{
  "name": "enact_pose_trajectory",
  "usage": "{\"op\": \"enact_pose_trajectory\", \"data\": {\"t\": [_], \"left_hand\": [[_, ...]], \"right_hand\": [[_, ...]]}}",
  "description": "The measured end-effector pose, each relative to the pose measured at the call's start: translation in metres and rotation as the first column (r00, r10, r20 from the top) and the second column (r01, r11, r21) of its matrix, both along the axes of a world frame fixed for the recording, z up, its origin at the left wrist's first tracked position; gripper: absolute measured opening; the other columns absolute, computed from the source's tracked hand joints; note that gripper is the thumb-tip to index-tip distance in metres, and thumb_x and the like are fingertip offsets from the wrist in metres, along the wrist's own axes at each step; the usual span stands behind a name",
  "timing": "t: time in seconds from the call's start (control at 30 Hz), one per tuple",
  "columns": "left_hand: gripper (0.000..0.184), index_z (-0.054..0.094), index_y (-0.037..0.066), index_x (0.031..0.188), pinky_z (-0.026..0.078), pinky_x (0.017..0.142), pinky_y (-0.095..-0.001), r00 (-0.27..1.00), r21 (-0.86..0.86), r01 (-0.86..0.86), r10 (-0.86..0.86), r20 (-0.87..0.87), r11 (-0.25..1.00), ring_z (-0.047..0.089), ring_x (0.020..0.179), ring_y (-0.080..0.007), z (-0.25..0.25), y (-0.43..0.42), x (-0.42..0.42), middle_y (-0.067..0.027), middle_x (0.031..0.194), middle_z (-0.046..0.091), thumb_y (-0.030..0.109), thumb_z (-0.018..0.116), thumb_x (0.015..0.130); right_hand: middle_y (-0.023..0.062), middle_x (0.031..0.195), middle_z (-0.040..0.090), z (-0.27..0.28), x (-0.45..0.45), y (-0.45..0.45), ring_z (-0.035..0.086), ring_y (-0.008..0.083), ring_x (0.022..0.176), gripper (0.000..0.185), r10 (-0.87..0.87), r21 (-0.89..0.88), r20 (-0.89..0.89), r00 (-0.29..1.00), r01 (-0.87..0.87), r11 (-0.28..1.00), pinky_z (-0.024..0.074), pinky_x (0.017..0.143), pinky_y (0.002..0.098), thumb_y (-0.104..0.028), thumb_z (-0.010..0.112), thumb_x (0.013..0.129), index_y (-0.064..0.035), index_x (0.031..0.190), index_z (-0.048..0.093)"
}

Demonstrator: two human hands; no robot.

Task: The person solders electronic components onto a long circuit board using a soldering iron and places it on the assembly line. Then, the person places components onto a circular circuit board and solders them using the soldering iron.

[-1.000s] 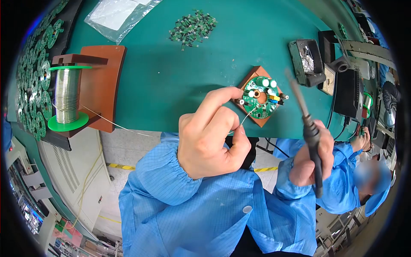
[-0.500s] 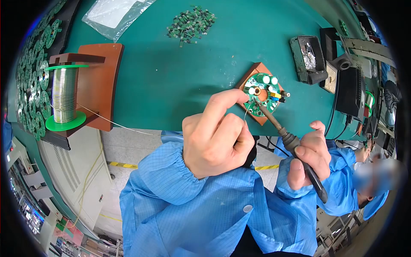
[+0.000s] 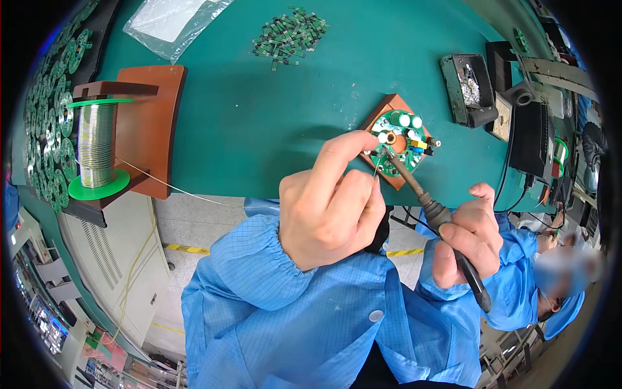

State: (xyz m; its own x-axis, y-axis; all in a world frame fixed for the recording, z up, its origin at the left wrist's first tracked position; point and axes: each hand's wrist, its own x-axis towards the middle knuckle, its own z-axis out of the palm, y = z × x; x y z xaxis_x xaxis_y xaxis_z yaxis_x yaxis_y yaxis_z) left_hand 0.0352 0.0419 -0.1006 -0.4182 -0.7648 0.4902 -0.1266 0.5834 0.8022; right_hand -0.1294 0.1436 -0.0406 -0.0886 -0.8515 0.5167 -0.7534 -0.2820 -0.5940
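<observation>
A round green circuit board [image 3: 414,162] with capacitors and a copper coil sits on a brown block [image 3: 396,102]. My right hand [image 3: 472,238] grips a soldering iron [image 3: 437,214], whose tip meets the board near its middle. My left hand [image 3: 330,207] is closed around solder wire [image 3: 188,192], with the wire's end poking up toward the iron's tip. Its index finger stretches to the board's left edge, touching or nearly touching a part there. The wire runs back left to a solder spool [image 3: 97,144] with green flanges.
Many small green pin pieces [image 3: 289,37] lie heaped on the green mat. A clear plastic bag [image 3: 170,26] is at the upper left, circuit boards [image 3: 55,123] along the left edge. A metal box [image 3: 468,89] stands right of the board. A co-worker [image 3: 528,279] sits at right.
My left hand has shifted slightly up and right, its index fingertip closer over the board. The soldering iron's handle has swung a little left, its tip still at the board.
</observation>
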Motion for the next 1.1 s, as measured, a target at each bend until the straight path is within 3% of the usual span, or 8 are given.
{"op": "enact_pose_trajectory", "data": {"t": [0.37, 0.97, 1.1], "left_hand": [[0.018, 0.055, -0.001, 0.068, 0.044, 0.045, -0.0248, 0.999, -0.053, -0.024, 0.025, 0.023, 0.998, 0.058, 0.052, -0.0139, 0.0, 0.0, -0.004, -0.0198, 0.1, 0.062, -0.011, 0.067, 0.06], [0.015, 0.056, -0.001, 0.068, 0.037, 0.041, -0.0227, 1.0, 0.004, -0.008, 0.008, -0.019, 1.0, 0.048, 0.046, -0.009, 0.005, 0.0, 0.0, -0.0205, 0.1, 0.062, -0.009, 0.066, 0.06], [0.013, 0.055, -0.001, 0.068, 0.039, 0.043, -0.0226, 0.999, 0.042, -0.025, 0.026, -0.026, 0.999, 0.05, 0.048, -0.0103, 0.008, 0.002, 0.005, -0.0207, 0.098, 0.062, -0.007, 0.065, 0.062]], "right_hand": [[0.0038, 0.058, 0.054, 0.0, -0.002, -0.001, 0.049, 0.0158, 0.052, 0.013, 0.001, 0.009, 0.024, 1.0, -0.001, 1.0, 0.043, 0.075, 0.0409, -0.014, 0.066, 0.066, -0.0056, 0.075, 0.064], [0.0032, 0.057, 0.053, -0.001, -0.002, -0.002, 0.046, 0.0155, 0.05, 0.013, 0.003, -0.029, 0.016, 1.0, -0.003, 1.0, 0.0434, 0.073, 0.041, -0.015, 0.066, 0.064, -0.0057, 0.073, 0.064], [0.0046, 0.062, 0.05, -0.005, -0.01, 0.007, 0.043, 0.0174, 0.054, 0.017, 0.0, -0.1, 0.045, 0.999, 0.005, 0.995, 0.0423, 0.074, 0.0439, -0.019, 0.065, 0.069, -0.0052, 0.077, 0.061]]}}
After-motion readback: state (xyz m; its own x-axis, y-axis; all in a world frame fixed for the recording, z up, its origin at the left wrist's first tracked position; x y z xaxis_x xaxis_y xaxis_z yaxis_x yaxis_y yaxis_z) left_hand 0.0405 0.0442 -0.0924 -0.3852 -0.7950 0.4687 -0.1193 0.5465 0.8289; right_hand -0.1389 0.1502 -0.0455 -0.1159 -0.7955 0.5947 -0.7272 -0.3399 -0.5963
